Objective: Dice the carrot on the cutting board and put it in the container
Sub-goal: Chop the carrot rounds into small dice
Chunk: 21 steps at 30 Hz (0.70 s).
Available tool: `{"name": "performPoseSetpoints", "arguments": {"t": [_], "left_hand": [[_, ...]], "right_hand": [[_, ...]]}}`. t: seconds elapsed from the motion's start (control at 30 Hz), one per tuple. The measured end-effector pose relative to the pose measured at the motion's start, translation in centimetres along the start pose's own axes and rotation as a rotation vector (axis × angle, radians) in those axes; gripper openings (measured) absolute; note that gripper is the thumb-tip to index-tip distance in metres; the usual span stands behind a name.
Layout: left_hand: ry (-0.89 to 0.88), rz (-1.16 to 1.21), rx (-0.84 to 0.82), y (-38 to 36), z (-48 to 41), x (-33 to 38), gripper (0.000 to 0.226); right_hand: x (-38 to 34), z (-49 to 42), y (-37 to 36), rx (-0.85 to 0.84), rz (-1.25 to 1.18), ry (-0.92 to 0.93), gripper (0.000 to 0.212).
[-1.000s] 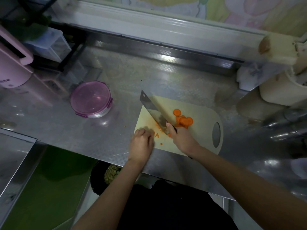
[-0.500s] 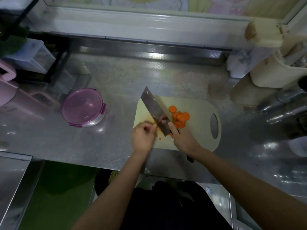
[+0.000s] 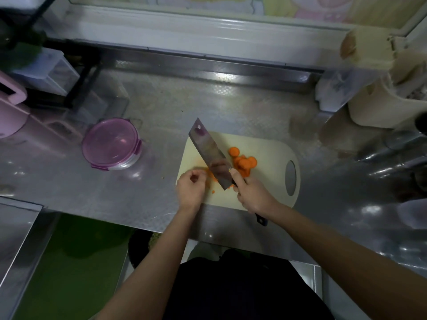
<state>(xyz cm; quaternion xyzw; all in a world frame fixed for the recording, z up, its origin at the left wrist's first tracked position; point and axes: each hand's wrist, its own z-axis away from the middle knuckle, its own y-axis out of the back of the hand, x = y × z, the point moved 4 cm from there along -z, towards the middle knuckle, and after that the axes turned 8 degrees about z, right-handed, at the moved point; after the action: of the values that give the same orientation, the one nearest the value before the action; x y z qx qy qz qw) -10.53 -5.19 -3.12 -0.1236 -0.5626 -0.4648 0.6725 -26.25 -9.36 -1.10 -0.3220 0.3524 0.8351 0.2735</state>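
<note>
- We are judging this as mid-dicing: the carrot is in pieces on the cutting board (image 3: 265, 146), nothing in the container (image 3: 111, 144) yet, and its purple lid is looking shut.
- We are seeing the right hand (image 3: 253, 195) wrapped tight around the dark handle of the cleaver (image 3: 210, 153), forefinger pushed up against the heel of the blade.
- The blade is tilting, flat face turned toward the camera, tip pointing far-left over the board's far-left corner; whether the edge is touching the board we cannot tell.
- The left hand (image 3: 190, 188) is sitting on the near-left edge of the board, fingers curled loosely, thumb and fingertips pinched near small orange bits; whether it is actually gripping a piece we cannot tell.
- The carrot rounds (image 3: 242, 161) are lying in a loose heap just right of the blade, mid-board; the diced bits (image 3: 213, 180) are lying left of the blade and at its heel, near the left hand.
- The container is standing on the steel counter (image 3: 161, 107), well apart, left of the board.
- Next move, as we are reading it: pulling a few rounds under the blade, curling the left fingertips back clear of the edge, chopping down; later, opening the lid before any transfer.
- Both forearms are reaching in from the near side, wrists roughly level, converging on the board's near-left part.
</note>
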Motion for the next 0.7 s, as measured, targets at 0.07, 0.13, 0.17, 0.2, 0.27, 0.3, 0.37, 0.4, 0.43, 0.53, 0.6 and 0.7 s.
{"name": "performPoseSetpoints", "arguments": {"t": [0.07,0.13,0.17,0.2,0.27,0.3,0.37,0.4,0.43,0.53,0.6,0.7], "left_hand": [[-0.019,-0.049,0.001,-0.3,0.0,0.1,0.017],[-0.078,-0.268,0.000,-0.3,0.4,0.4,0.013],[-0.115,-0.394,0.006,-0.2,0.7,0.5,0.010],[-0.160,-0.496,0.007,-0.1,0.9,0.4,0.010],[-0.229,-0.616,0.015,0.3,1.4,0.1,0.019],[-0.251,-0.647,0.021,0.5,1.6,-0.1,0.025],[-0.250,-0.695,0.023,0.7,1.9,-0.7,0.035],[-0.241,-0.708,0.016,0.7,2.1,-1.0,0.038],[-0.244,-0.716,0.011,0.7,2.1,-1.3,0.040],[-0.286,-0.744,0.000,0.7,2.4,-1.6,0.041],[-0.321,-0.741,0.002,0.6,2.6,-1.6,0.039],[-0.357,-0.705,0.004,0.5,2.8,-1.7,0.035]], "right_hand": [[0.2,0.2,0.4,-0.007,0.011,0.013,0.050],[0.4,0.5,0.8,-0.002,0.037,0.039,0.049],[0.3,0.6,1.1,0.006,0.068,0.056,0.050],[0.2,0.7,1.3,0.014,0.097,0.072,0.050],[0.0,0.7,1.4,0.028,0.144,0.104,0.050],[-0.2,0.8,1.4,0.027,0.166,0.126,0.048],[-0.3,0.6,0.8,0.008,0.221,0.160,0.044],[-0.2,0.3,0.4,-0.001,0.257,0.166,0.046],[-0.2,0.0,-0.1,-0.005,0.295,0.170,0.051],[-0.4,-0.6,-1.1,-0.028,0.401,0.182,0.063],[-0.6,-0.8,-1.5,-0.022,0.451,0.178,0.068],[-0.5,-0.6,-1.6,-0.005,0.536,0.152,0.064]]}}
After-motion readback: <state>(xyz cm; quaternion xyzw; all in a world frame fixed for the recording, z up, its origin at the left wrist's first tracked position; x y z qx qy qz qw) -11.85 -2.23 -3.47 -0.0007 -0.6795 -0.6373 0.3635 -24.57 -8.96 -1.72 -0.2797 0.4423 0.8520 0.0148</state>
